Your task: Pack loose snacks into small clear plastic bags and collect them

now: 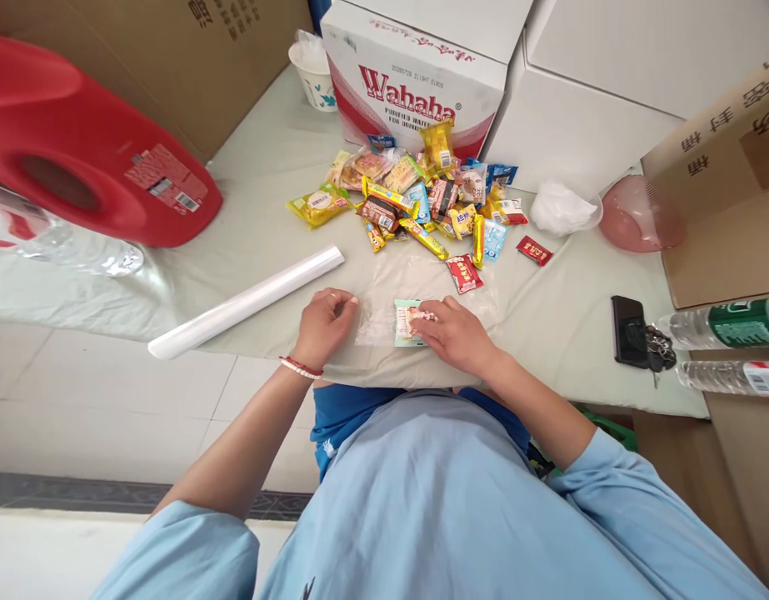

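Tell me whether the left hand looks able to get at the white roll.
Probably yes: the roll lies close beside the left hand, with only cloth visible between them, and nothing lies on top of it.

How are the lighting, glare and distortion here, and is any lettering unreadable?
Head view: soft light with faint shadows; pale sheen along the white roll; wide-angle stretching of the red jug near the left edge; lettering on the Wahaha carton legible, small print on the packet under the right hand not.
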Demonstrator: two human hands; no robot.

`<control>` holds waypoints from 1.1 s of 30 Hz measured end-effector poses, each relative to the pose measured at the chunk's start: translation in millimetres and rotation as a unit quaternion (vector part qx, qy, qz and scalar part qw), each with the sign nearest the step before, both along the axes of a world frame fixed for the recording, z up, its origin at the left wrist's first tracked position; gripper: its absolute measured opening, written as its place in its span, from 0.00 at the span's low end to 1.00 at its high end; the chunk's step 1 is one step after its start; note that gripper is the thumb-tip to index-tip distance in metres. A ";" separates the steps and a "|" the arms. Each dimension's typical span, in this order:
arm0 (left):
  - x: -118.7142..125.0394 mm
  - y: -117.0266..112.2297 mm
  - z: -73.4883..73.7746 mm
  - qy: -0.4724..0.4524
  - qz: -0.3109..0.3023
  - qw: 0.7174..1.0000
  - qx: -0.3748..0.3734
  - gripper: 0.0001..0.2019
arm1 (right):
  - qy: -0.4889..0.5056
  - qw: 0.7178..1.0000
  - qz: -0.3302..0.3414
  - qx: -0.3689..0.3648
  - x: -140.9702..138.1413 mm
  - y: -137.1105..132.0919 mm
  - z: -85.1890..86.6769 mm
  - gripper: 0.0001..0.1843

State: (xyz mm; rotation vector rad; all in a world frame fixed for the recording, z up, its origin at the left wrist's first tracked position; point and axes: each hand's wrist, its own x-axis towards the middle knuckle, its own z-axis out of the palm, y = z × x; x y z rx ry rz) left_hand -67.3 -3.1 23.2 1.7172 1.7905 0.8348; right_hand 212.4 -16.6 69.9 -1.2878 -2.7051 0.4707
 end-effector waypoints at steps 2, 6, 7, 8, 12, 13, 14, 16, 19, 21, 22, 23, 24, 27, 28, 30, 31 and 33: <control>0.7 -10.1 8.0 0.014 0.099 0.992 0.077 0.12 | -0.028 0.999 0.002 -0.015 -9.7 2.3 -6.6 0.19; 24.2 -41.2 24.9 0.065 0.051 0.979 0.186 0.13 | -0.020 0.999 -0.014 -0.021 -14.0 4.6 -14.3 0.18; 34.3 -46.9 25.6 0.077 -0.026 0.982 0.173 0.14 | -0.011 1.000 -0.014 -0.022 -13.0 4.8 -14.6 0.18; 44.9 -50.3 24.2 0.088 -0.100 0.980 0.150 0.16 | 0.002 1.000 -0.011 -0.028 -11.3 5.5 -14.4 0.18; 78.0 -42.2 6.3 0.125 -0.188 0.972 0.062 0.24 | 0.075 0.991 -0.007 -0.107 1.3 21.5 -10.8 0.20; 81.9 -37.6 1.8 0.134 -0.184 0.973 0.051 0.24 | 0.083 0.989 -0.026 -0.118 4.8 29.9 -10.1 0.22; 84.2 -33.5 -1.9 0.143 -0.179 0.972 0.044 0.23 | 0.082 0.989 -0.051 -0.113 7.9 39.8 -9.7 0.24; 85.4 -28.3 -6.2 0.157 -0.169 0.972 0.049 0.20 | 0.053 0.992 -0.098 -0.066 10.8 62.8 -10.8 0.26; 84.8 -28.0 -8.6 0.174 -0.153 0.969 0.081 0.17 | -0.022 0.993 -0.112 0.006 6.1 97.0 -16.5 0.29; 85.2 -30.1 -10.4 0.187 -0.144 0.966 0.108 0.15 | -0.062 0.991 -0.113 0.020 -0.3 114.7 -21.0 0.33; 85.7 -31.0 -11.8 0.191 -0.138 0.964 0.120 0.14 | -0.076 0.990 -0.114 0.019 -3.2 121.7 -22.7 0.32; 86.4 -31.7 -13.5 0.194 -0.133 0.963 0.131 0.13 | -0.087 0.989 -0.116 0.018 -5.4 127.4 -23.8 0.29; 87.2 -32.2 -15.2 0.195 -0.129 0.962 0.140 0.12 | -0.093 0.989 -0.117 0.015 -6.8 132.0 -24.1 0.24; 89.2 -32.6 -19.2 0.191 -0.122 0.961 0.159 0.12 | -0.093 0.991 -0.096 -0.008 -5.7 140.1 -18.3 0.10; 89.7 -32.5 -19.9 0.188 -0.121 0.961 0.163 0.13 | -0.086 0.993 -0.075 -0.013 -4.3 140.6 -13.9 0.09; 90.7 -32.1 -20.3 0.181 -0.119 0.962 0.168 0.13 | -0.063 0.998 -0.020 -0.003 -1.1 136.9 -1.3 0.09; 91.2 -31.9 -20.2 0.177 -0.118 0.962 0.169 0.13 | -0.050 0.999 0.009 0.011 0.0 132.2 6.4 0.08; 92.1 -31.7 -20.0 0.172 -0.114 0.964 0.169 0.12 | -0.041 0.998 0.046 0.033 0.6 117.2 22.8 0.08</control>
